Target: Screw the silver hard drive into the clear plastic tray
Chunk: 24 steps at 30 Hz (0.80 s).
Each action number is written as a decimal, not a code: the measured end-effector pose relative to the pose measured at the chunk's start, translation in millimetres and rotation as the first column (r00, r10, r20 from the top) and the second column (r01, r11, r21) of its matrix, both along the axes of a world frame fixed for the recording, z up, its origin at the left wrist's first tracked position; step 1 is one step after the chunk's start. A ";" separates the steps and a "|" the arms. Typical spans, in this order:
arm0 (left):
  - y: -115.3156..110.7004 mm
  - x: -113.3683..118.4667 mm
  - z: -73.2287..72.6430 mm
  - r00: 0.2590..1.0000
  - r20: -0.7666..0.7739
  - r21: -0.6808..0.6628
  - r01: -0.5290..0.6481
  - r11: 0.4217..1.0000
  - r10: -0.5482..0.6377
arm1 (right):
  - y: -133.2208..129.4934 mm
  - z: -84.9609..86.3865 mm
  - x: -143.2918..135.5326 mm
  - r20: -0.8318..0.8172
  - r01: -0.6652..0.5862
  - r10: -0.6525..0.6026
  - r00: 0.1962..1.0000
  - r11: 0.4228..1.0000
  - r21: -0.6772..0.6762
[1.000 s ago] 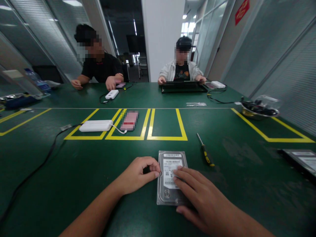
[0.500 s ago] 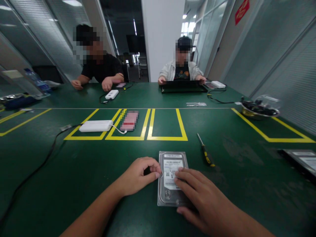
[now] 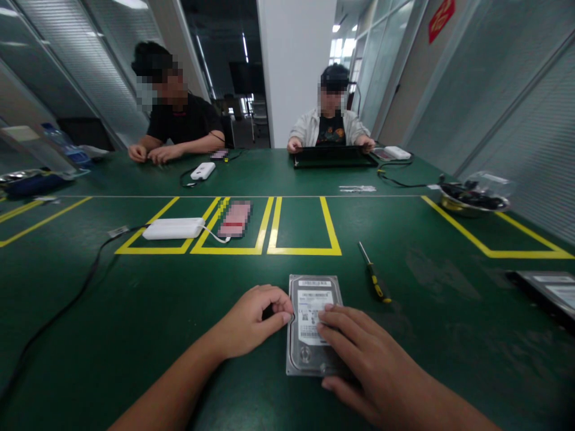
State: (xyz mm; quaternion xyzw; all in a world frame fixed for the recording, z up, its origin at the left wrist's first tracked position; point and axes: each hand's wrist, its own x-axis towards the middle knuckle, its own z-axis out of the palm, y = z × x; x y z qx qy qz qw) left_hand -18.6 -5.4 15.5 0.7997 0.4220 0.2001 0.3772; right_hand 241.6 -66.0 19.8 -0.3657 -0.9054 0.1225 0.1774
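Note:
A silver hard drive (image 3: pixel 299 359) with a white label lies flat on the green table in front of me. My left hand (image 3: pixel 258 317) is at its left edge, thumb and curled fingers brought together in a pinch against the rim. Across the drive's right side rests my right hand (image 3: pixel 359 350), fingers stretched over the label and thumb by the near edge. That hand covers the lower right corner. A screwdriver (image 3: pixel 375 278) with a black and yellow handle lies beyond my right hand, its tip pointing away.
Yellow tape outlines (image 3: pixel 305 251) mark the table. A white power bank (image 3: pixel 174 228) is cabled to a pink phone (image 3: pixel 234 218). Another drive (image 3: pixel 545 290) lies far right, below a metal bowl (image 3: pixel 471 206) of dark parts. Across the table sit two people; one holds a black panel (image 3: pixel 335 157).
My hands and the hard drive have stayed put. Across the table, the person on the left has drawn one hand leftward, beside the other.

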 end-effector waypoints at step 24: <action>1.6 -0.1 2.5 0.999 -0.003 0.030 0.047 0.998 -0.047 | 0.6 2.2 1.7 0.027 -0.028 0.027 0.999 0.999 0.030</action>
